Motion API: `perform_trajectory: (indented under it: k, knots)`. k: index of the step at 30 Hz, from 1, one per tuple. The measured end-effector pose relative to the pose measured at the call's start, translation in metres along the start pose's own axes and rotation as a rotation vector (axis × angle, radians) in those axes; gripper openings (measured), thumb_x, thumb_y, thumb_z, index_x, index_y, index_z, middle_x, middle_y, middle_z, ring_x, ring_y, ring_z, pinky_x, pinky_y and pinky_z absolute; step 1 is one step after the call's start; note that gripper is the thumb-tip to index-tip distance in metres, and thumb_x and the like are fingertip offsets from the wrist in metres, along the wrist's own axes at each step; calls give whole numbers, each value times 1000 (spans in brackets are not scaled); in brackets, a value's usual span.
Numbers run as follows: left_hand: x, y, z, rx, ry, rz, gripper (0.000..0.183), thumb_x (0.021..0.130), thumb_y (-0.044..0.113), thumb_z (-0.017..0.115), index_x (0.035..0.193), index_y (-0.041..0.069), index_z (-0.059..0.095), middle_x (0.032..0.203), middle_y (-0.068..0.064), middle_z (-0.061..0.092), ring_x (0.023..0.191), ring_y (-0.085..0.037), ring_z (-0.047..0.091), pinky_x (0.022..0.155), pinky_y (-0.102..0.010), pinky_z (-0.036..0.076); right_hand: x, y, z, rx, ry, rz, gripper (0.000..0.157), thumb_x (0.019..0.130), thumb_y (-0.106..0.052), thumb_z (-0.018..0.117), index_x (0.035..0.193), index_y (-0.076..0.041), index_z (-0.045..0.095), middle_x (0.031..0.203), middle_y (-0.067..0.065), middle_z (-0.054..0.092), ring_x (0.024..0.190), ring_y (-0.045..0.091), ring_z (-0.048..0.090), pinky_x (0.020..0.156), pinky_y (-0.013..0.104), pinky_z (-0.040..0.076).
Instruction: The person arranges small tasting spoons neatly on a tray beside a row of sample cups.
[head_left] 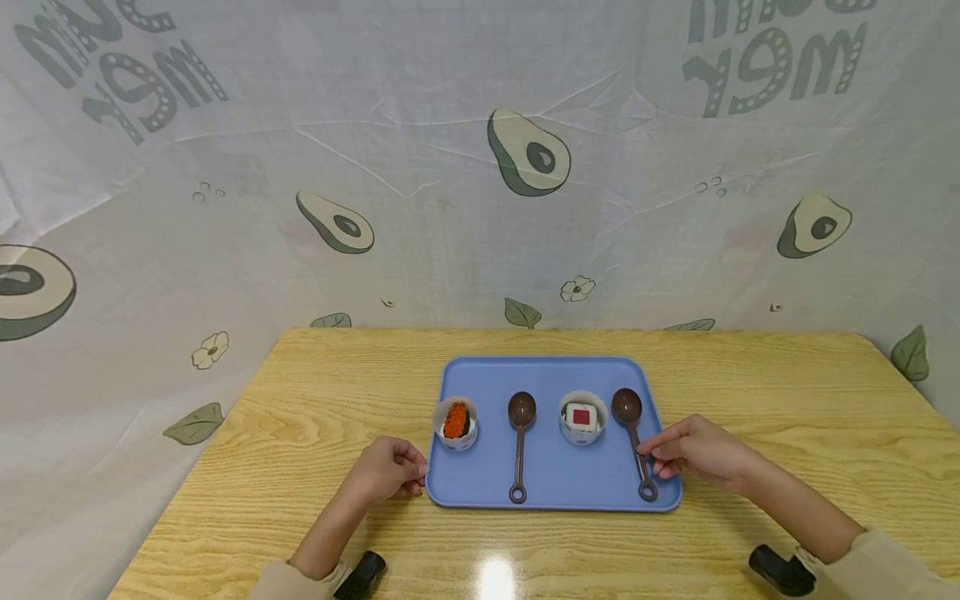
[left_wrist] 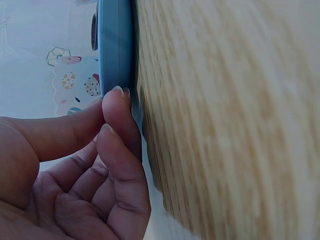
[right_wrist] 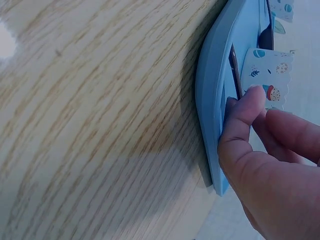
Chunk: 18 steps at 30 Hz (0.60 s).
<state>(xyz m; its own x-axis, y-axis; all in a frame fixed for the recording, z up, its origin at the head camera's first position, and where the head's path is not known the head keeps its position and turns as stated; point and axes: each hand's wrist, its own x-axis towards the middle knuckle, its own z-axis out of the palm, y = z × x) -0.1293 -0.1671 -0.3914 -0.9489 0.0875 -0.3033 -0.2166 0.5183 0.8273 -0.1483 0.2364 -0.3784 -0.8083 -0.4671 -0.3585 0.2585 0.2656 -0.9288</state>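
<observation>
A blue tray (head_left: 480,496) lies on the wooden table, carrying two brown spoons and two paper cups. At its left edge, my left hand (head_left: 387,471) pinches the rim between thumb and index finger, seen close in the left wrist view. My right hand (head_left: 699,452) reaches over the right edge and pinches the handle of the right spoon (head_left: 627,407), whose bowl points away from me. The left spoon (head_left: 522,409) lies between the cups. One patterned cup (head_left: 457,443) holds orange-topped sushi (head_left: 456,421); the other cup (head_left: 581,437) holds white sushi (head_left: 581,417) with a red square.
The wooden table (head_left: 337,367) extends around the tray on all sides. Behind it hangs a pale cloth (head_left: 420,275) printed with avocados, leaves and flowers. A dark band (head_left: 363,575) sits at each wrist, over beige sleeves.
</observation>
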Motion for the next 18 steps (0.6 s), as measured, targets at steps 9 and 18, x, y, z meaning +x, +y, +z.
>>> perform_trajectory:
  k: [9,18]
  knots:
    - [-1,0,-1,4,0,2,7,85,-5,58,78,-5,62,61,-7,57,53,-14,56,51,-28,50,0,-2,2,23,-27,10,29,91,4,45,110,25,50,80,10,60,68,12,59,65,26,51]
    - [0,-2,-1,-4,-11,9,7,85,-5,58,79,-5,61,62,-7,57,53,-14,57,51,-28,50,0,-2,3,25,-34,11,28,90,5,46,109,24,51,81,10,60,68,12,59,65,26,51]
